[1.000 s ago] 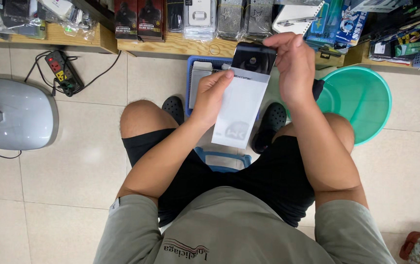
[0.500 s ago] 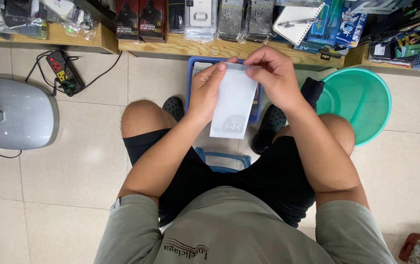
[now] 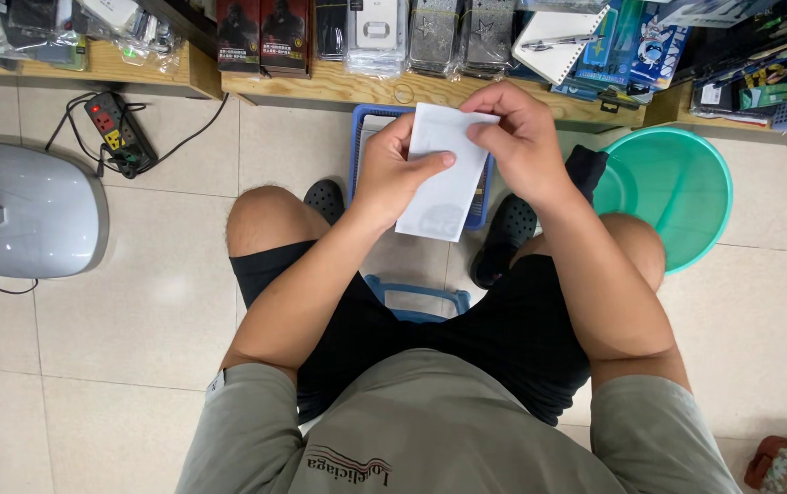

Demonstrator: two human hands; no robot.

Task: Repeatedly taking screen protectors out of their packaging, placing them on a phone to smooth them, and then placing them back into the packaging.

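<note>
I sit on a low blue stool (image 3: pixel 419 300) and hold a flat white packet (image 3: pixel 442 183) above a blue basket (image 3: pixel 358 137) on the floor. My left hand (image 3: pixel 395 172) grips its left edge, thumb across the front. My right hand (image 3: pixel 522 137) pinches its top right corner. A black item (image 3: pixel 586 169) shows just behind my right wrist; what it is I cannot tell.
A teal plastic basin (image 3: pixel 677 187) stands at my right knee. A grey fan base (image 3: pixel 27 209) and a power strip (image 3: pixel 114 134) with cable lie at left. A wooden shelf (image 3: pixel 320 87) ahead carries packaged phone cases and stationery.
A dark object held on top of the packet a second ago is gone from my right hand. Both hands drew the packet closer and now grip its upper part.
</note>
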